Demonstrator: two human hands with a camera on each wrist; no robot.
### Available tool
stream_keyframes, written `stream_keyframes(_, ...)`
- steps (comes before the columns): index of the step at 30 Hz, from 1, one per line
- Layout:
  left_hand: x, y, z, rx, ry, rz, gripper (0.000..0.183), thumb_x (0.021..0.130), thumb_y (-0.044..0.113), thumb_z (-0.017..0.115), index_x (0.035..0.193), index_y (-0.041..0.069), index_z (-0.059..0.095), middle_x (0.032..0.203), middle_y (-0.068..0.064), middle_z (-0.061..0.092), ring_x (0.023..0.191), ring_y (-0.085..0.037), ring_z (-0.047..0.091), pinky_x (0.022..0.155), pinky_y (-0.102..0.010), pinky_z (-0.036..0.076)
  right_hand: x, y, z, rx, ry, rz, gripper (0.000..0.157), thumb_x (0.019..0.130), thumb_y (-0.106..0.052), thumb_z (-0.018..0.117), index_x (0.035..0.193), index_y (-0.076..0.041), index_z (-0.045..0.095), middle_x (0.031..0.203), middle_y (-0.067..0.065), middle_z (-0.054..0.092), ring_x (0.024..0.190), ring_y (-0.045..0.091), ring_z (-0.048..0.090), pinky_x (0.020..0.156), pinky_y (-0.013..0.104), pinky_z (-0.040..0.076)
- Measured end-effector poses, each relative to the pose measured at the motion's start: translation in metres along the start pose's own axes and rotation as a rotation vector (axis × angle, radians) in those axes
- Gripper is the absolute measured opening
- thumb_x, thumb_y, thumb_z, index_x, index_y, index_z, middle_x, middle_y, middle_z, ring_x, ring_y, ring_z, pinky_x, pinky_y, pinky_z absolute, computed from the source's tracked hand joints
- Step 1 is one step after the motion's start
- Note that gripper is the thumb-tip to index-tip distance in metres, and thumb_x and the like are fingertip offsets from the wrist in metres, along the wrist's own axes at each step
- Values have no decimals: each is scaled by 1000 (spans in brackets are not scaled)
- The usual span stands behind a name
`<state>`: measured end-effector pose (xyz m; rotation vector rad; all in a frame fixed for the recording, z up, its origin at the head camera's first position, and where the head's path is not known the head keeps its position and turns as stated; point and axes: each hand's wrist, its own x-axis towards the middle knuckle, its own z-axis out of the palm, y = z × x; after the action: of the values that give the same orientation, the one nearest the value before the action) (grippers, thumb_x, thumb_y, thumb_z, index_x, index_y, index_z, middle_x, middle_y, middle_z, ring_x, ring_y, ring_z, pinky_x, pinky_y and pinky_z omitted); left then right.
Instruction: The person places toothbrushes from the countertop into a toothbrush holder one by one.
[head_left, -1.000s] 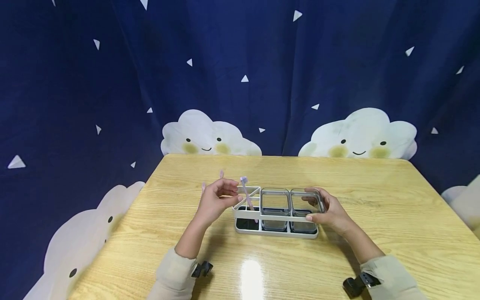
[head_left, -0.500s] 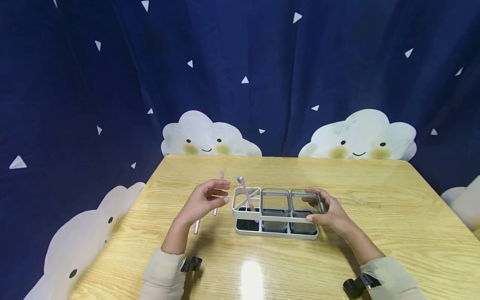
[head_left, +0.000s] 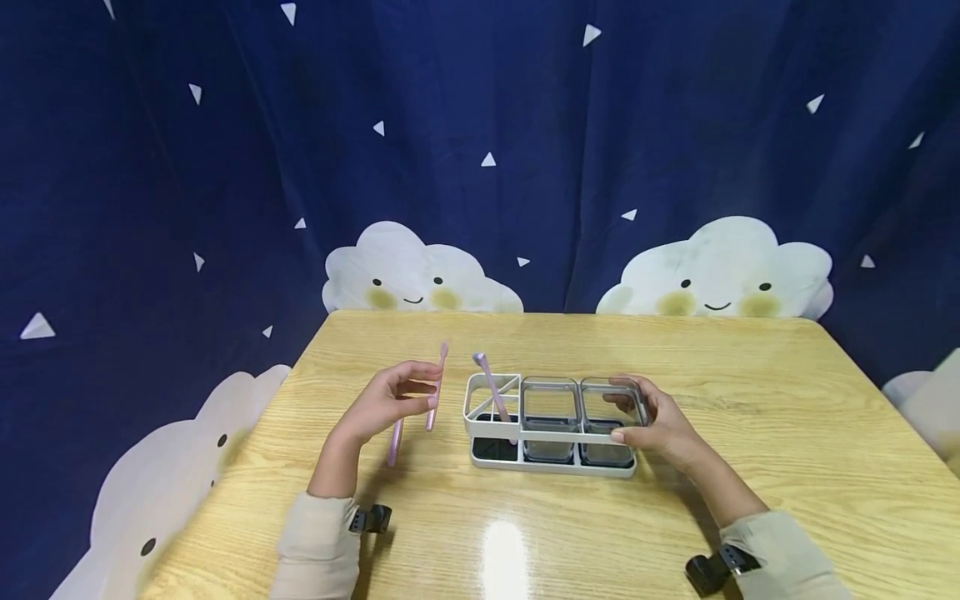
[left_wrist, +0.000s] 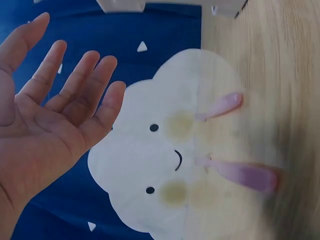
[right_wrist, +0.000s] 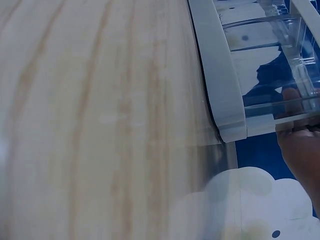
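Observation:
A white toothbrush holder (head_left: pixel 491 430) stands on the wooden table, with two clear cups, a left cup (head_left: pixel 550 400) and a right cup (head_left: pixel 611 402), in its slots. One purple toothbrush (head_left: pixel 491 385) leans in its divided left compartment. My right hand (head_left: pixel 663 423) grips the holder's right end, thumb on the front rail and fingers behind the right cup. Left of the holder lie two more pink-purple toothbrushes, a nearer toothbrush (head_left: pixel 394 446) and a farther toothbrush (head_left: pixel 442 354). Over them hovers my left hand (head_left: pixel 386 402), fingers loosely bent and apart, holding nothing in the left wrist view.
The wooden table (head_left: pixel 712 367) extends around the holder on all sides. Behind it hangs a dark blue curtain (head_left: pixel 480 100) printed with clouds and white triangles. Each sleeve carries a small black camera, a left camera (head_left: pixel 371 518) and a right camera (head_left: pixel 712 571).
My left hand has drawn away leftward from the toothbrush in the holder to over the two lying ones. That toothbrush now leans further left. My right hand has stayed put.

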<state>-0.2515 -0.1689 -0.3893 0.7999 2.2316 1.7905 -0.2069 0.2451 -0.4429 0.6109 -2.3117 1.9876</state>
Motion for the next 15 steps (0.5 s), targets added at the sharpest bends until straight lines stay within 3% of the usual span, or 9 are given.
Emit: stream_keyframes(15,-4,-22,-25,-19,41,-46,48,82,5,69,126,-3,51,128,-19,50,114,-43,46,87,-36,47,0,-1,0,-13,-7,0,69,73,5,71,133,5,38,123,33,47,116,39,44,94,27,41)
